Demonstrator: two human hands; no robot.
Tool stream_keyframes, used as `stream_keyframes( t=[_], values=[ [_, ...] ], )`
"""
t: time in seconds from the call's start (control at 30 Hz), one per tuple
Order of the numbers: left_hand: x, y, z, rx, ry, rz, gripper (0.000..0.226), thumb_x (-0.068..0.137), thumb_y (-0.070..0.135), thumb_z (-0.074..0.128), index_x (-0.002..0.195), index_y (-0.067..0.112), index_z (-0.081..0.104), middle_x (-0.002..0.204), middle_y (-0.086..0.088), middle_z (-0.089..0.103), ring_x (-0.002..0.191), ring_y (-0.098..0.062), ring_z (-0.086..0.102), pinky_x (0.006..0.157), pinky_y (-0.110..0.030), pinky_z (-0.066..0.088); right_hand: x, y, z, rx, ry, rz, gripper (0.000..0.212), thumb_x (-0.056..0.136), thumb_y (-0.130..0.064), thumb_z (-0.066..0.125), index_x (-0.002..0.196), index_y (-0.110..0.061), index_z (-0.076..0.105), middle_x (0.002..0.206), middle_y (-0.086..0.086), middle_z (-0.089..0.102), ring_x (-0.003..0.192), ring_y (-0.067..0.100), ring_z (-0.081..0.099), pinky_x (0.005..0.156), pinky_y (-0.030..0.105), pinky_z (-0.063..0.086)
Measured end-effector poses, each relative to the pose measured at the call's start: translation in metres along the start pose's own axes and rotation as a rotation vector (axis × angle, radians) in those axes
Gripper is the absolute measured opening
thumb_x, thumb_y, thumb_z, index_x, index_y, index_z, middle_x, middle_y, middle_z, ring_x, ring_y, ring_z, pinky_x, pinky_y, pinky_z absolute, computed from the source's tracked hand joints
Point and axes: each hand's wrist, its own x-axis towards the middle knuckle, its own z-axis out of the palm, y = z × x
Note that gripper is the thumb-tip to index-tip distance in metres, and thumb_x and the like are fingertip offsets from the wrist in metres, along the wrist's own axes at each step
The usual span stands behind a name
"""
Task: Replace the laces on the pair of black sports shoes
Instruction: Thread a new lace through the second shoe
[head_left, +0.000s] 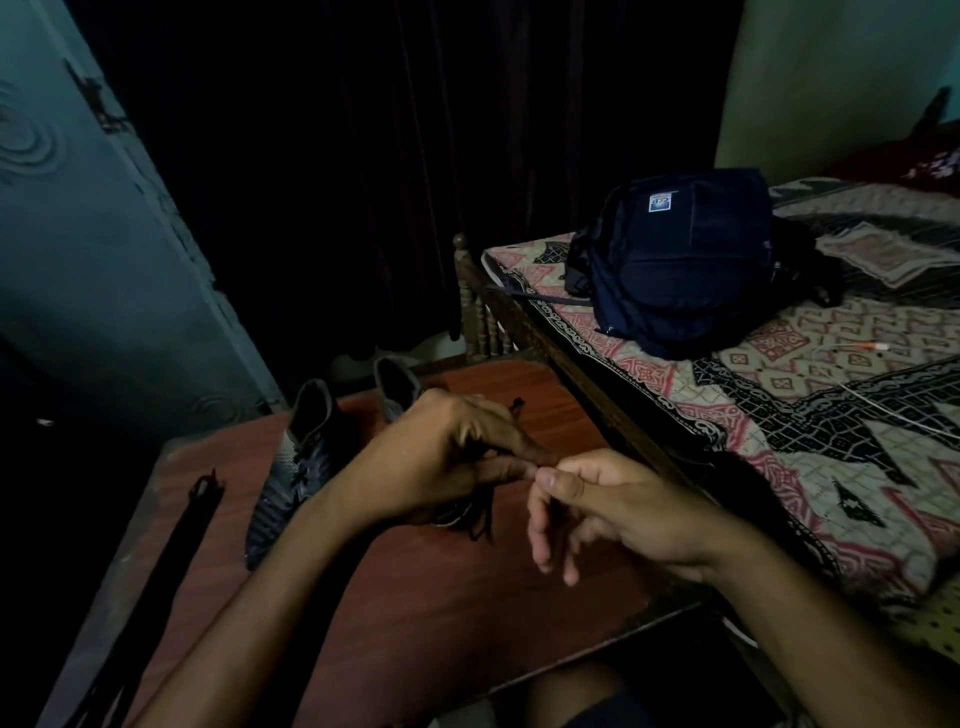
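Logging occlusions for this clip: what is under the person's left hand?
Under the left hand lies the second shoe; only its heel end shows beyond the knuckles, and black lace strands hang out below. Its eyelets and toe are covered.

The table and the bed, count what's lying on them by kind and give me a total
Shoes: 2, one lying beside the left hand, one partly hidden behind it.
Laces: 2, a flat black one on the table, another dangling below the hands.
Backpacks: 1, dark blue, on the bed.
Total: 5
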Motion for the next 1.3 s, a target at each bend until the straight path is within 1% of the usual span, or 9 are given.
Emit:
stream_keyframes(
  t=[0.17, 0.37, 0.47, 0.63, 0.73, 0.9, 1.07, 1.17, 1.3],
  values=[
    [-0.006, -0.011, 0.007, -0.090, 0.095, -0.002, 0.025, 0.097, 0.024, 0.070, 0.120, 0.016, 0.077, 0.090, 0.000, 0.071, 0.085, -0.011, 0.068, 0.072, -0.028, 0.053, -0.001, -0.006, 0.006, 0.152, -0.053, -0.049, 0.039, 0.105, -0.028, 0.042, 0.081, -0.010, 0.067, 0.083, 0.021, 0.071, 0.079, 0.028, 0.067, 0.067, 0.035, 0.056],
    [-0.020, -0.029, 0.042, 0.166, 0.290, -0.048, 0.044, 0.109, 0.050, 0.032, 0.110, 0.018, 0.062, 0.089, 0.002, 0.064, 0.078, -0.014, 0.060, 0.068, -0.037, 0.050, 0.019, -0.029, 0.024, 0.591, -0.030, -0.402, 0.036, 0.103, -0.030, 0.046, 0.092, -0.006, 0.070, 0.126, 0.033, 0.063, 0.123, 0.038, 0.061, 0.111, 0.045, 0.045],
    [-0.021, -0.034, 0.054, 0.211, 0.219, -0.201, 0.043, 0.110, 0.051, 0.026, 0.115, 0.022, 0.057, 0.087, 0.003, 0.065, 0.076, -0.017, 0.062, 0.069, -0.042, 0.050, 0.039, -0.043, 0.030, 0.568, 0.113, -0.550, 0.040, 0.107, -0.023, 0.035, 0.103, -0.001, 0.068, 0.131, 0.028, 0.062, 0.133, 0.032, 0.055, 0.118, 0.037, 0.036],
    [-0.027, -0.038, 0.051, 0.226, 0.151, -0.258, 0.048, 0.109, 0.053, 0.024, 0.096, 0.018, 0.054, 0.078, 0.004, 0.060, 0.071, -0.015, 0.057, 0.068, -0.041, 0.046, 0.068, -0.026, 0.020, -0.309, 0.400, -0.580, 0.038, 0.108, -0.021, 0.037, 0.124, -0.004, 0.067, 0.137, 0.004, 0.063, 0.142, 0.009, 0.043, 0.118, 0.021, 0.029],
    [-0.032, -0.037, 0.039, 0.294, 0.115, -0.275, 0.050, 0.105, 0.054, 0.025, 0.093, 0.018, 0.057, 0.084, 0.000, 0.064, 0.074, -0.015, 0.057, 0.064, -0.032, 0.039, 0.078, 0.009, 0.007, -1.066, 0.424, -0.585, 0.048, 0.109, -0.027, 0.028, 0.124, -0.004, 0.067, 0.137, 0.010, 0.062, 0.144, 0.018, 0.041, 0.123, 0.028, 0.022],
    [-0.041, -0.042, 0.028, 0.532, 0.083, -0.365, 0.015, 0.102, 0.032, 0.054, 0.088, 0.030, 0.047, 0.097, 0.006, 0.063, 0.093, -0.017, 0.062, 0.061, -0.029, 0.037, 0.069, 0.021, 0.008, -1.496, 0.355, -0.116, 0.050, 0.107, -0.038, 0.022, 0.097, -0.013, 0.064, 0.099, 0.010, 0.070, 0.102, 0.030, 0.065, 0.098, 0.037, 0.041],
    [-0.040, -0.077, 0.050, 0.357, 0.131, -0.493, 0.011, 0.098, 0.026, 0.057, 0.107, 0.021, 0.062, 0.105, 0.001, 0.057, 0.099, -0.019, 0.058, 0.080, -0.034, 0.047, 0.064, -0.003, 0.017, -0.485, 0.149, 0.213, 0.042, 0.108, -0.028, 0.040, 0.068, -0.017, 0.051, 0.057, -0.005, 0.048, 0.051, 0.015, 0.046, 0.058, 0.031, 0.042],
    [-0.047, -0.110, 0.076, 0.260, 0.069, -0.613, 0.037, 0.100, 0.044, 0.051, 0.125, 0.021, 0.066, 0.109, -0.002, 0.054, 0.102, -0.025, 0.059, 0.088, -0.037, 0.047, 0.061, -0.029, 0.024, 0.111, 0.078, 0.057, 0.041, 0.105, -0.021, 0.042, 0.064, -0.019, 0.040, 0.050, -0.004, 0.025, 0.041, 0.013, 0.026, 0.054, 0.033, 0.039],
    [-0.056, -0.131, 0.098, 0.308, 0.101, -0.747, 0.055, 0.099, 0.049, 0.059, 0.145, 0.021, 0.052, 0.128, -0.004, 0.051, 0.115, -0.027, 0.055, 0.098, -0.037, 0.047, 0.057, -0.075, 0.022, 0.478, 0.059, -0.157, 0.040, 0.098, -0.029, 0.045, 0.059, -0.021, 0.037, 0.052, -0.004, 0.016, 0.043, 0.013, 0.021, 0.057, 0.034, 0.040]
  ],
)
